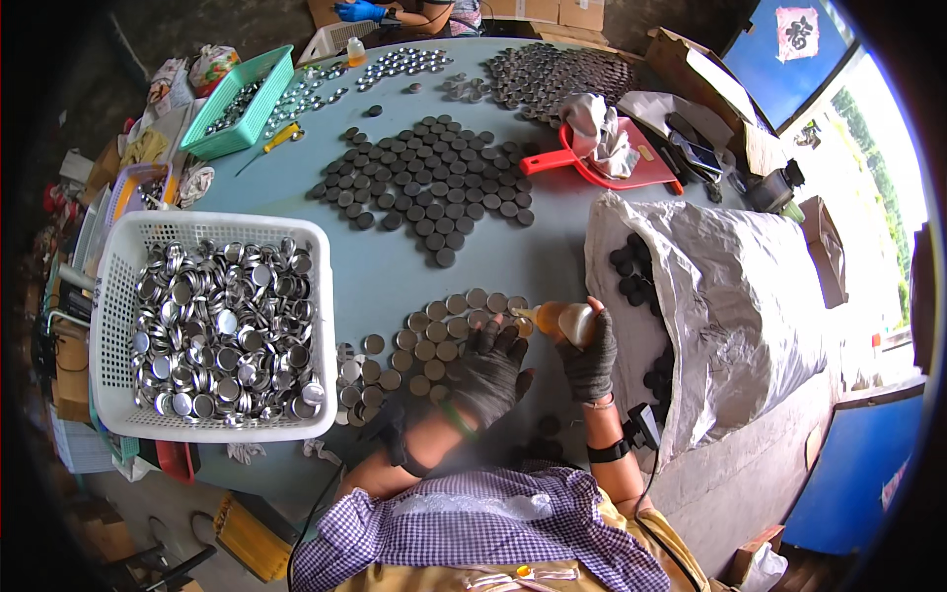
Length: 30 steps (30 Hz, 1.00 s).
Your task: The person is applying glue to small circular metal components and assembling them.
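Observation:
My right hand [590, 363], in a dark fingerless glove, grips a small squeeze bottle [554, 317] with amber liquid. The bottle lies tilted on its side, its thin nozzle pointing left over the discs. My left hand [487, 373], gloved the same way, is spread palm down with its fingers over the near end of the metal discs [425, 349]. These flat silver discs lie side by side on the table in a loose patch to the left of that hand. A few are hidden beneath my fingers.
A white basket [212, 426] of silver caps stands left. Black discs [419, 178] cover the middle; more spill from a white sack [735, 326] at right. Behind lie a red dustpan [641, 170], a green basket [281, 67], and a screwdriver [281, 137]. Someone's blue-gloved hand [359, 11] is across the table.

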Each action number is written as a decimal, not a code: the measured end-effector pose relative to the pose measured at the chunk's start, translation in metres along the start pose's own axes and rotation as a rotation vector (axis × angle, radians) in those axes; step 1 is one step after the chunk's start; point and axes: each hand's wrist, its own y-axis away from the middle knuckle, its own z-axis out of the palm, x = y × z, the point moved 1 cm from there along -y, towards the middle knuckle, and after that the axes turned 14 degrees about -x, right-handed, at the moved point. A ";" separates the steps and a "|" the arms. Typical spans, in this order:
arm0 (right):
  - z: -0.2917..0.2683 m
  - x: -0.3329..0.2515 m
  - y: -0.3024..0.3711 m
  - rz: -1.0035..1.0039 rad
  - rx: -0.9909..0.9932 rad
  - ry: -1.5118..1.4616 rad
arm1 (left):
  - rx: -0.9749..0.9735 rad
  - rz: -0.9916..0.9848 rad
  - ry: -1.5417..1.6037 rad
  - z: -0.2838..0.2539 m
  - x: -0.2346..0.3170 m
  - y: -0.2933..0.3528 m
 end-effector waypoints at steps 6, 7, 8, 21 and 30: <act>0.002 -0.001 -0.006 -0.010 0.001 0.005 | -0.246 0.006 0.061 -0.015 0.017 0.013; 0.002 -0.001 -0.007 0.000 0.001 0.015 | -0.248 0.022 0.091 -0.019 0.021 0.016; 0.001 -0.001 -0.007 0.009 0.000 0.025 | -0.250 0.038 0.121 -0.020 0.023 0.019; -0.003 0.006 -0.004 0.028 0.021 0.039 | -0.337 0.081 0.071 -0.012 0.026 0.046; -0.008 0.006 0.003 0.015 0.025 0.049 | -0.280 0.024 0.433 -0.008 0.009 0.082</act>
